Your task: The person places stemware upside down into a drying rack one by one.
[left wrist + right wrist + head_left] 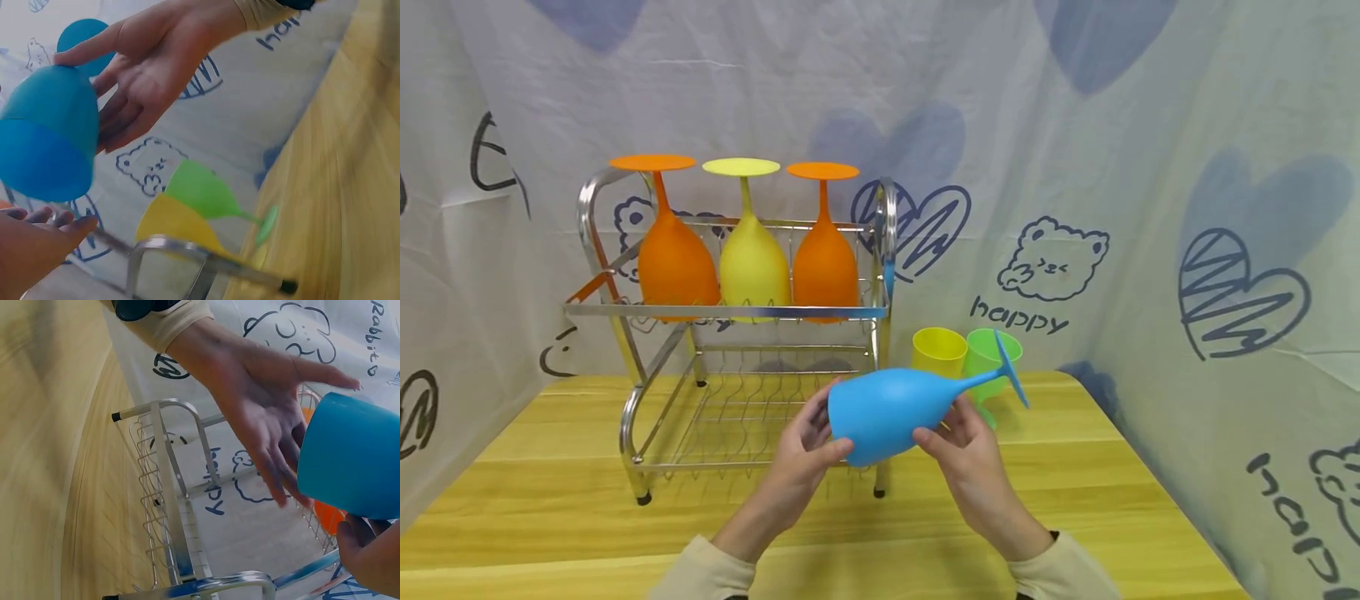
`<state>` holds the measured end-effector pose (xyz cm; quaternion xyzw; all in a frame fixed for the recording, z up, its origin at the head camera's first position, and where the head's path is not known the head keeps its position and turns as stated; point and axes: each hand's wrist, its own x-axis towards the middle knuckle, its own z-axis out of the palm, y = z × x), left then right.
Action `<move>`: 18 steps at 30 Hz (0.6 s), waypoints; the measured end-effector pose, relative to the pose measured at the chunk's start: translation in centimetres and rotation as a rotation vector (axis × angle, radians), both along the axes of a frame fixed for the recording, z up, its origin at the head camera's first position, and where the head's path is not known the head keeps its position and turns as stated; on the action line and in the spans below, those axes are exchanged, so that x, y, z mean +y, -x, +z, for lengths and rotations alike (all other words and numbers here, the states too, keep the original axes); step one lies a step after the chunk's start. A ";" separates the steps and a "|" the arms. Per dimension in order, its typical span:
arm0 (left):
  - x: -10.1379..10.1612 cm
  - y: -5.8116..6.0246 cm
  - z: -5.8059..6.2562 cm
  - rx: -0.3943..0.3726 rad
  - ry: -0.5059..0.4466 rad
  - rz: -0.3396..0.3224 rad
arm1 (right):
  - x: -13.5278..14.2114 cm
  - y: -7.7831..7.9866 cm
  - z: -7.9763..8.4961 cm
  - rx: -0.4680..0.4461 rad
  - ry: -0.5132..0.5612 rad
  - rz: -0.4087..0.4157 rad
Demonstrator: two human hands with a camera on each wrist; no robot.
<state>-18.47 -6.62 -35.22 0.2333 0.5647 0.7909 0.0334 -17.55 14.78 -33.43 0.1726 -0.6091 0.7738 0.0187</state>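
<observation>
A blue plastic goblet [891,408] is held on its side above the table, its mouth to the left and its stem and round foot to the right. At the mouth end, my left hand [801,458] holds the rim, thumb in front and fingers behind. My right hand [973,475] grips the bowl near the stem, its thumb on the near side and the other fingers partly hidden. The goblet's open mouth [44,159] faces the camera in the left wrist view. In the right wrist view the left hand's fingers [272,469] are fairly straight beside the bowl.
Behind to the left stands a two-tier metal rack [730,311]. An orange goblet [677,267], a yellow goblet [754,265] and another orange goblet [825,267] hang upside down on its top tier. A yellow goblet [938,350] and a green goblet [994,350] stand upright behind the blue one.
</observation>
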 end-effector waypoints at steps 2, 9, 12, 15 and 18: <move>-0.8 -0.2 0.1 0.029 0.054 0.031 | -0.1 0.0 -0.1 -0.001 -0.023 -0.014; -5.8 -1.2 0.1 0.052 0.311 0.298 | 0.0 0.5 -0.6 0.032 -0.119 -0.061; -8.4 -1.7 -0.3 0.032 0.405 0.446 | 0.0 0.7 -0.8 0.074 -0.174 -0.087; -11.1 -1.8 -0.5 0.004 0.465 0.615 | -0.1 0.8 -1.1 0.140 -0.239 -0.127; -13.6 -1.4 -0.7 -0.050 0.486 0.799 | -0.2 1.1 -1.4 0.221 -0.312 -0.162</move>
